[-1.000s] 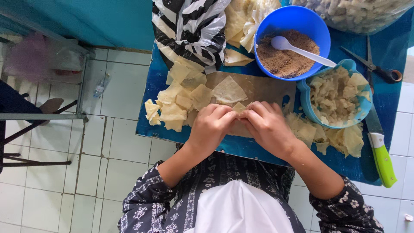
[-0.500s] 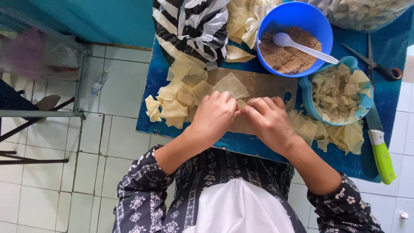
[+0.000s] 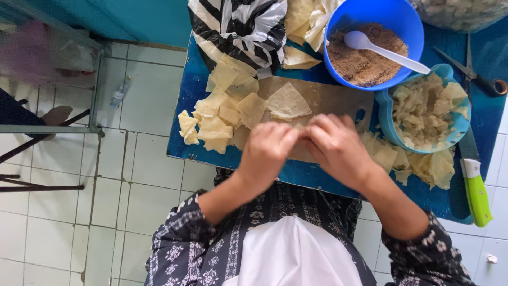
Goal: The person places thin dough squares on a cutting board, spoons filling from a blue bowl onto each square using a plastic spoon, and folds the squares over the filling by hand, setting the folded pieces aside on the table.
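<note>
Both hands' grips pinched together, left hand (image 3: pixel 266 150), right hand (image 3: pixel 337 146), over cutting board (image 3: pixel 328 100)

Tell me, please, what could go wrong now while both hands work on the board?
1. The knife lies at the table's right edge, its green handle pointing past the rim; a bump from the right hand's arm might knock it off.
2. Wrappers pile near the left edge, beside the left hand; a nudge could push some onto the floor.
</note>
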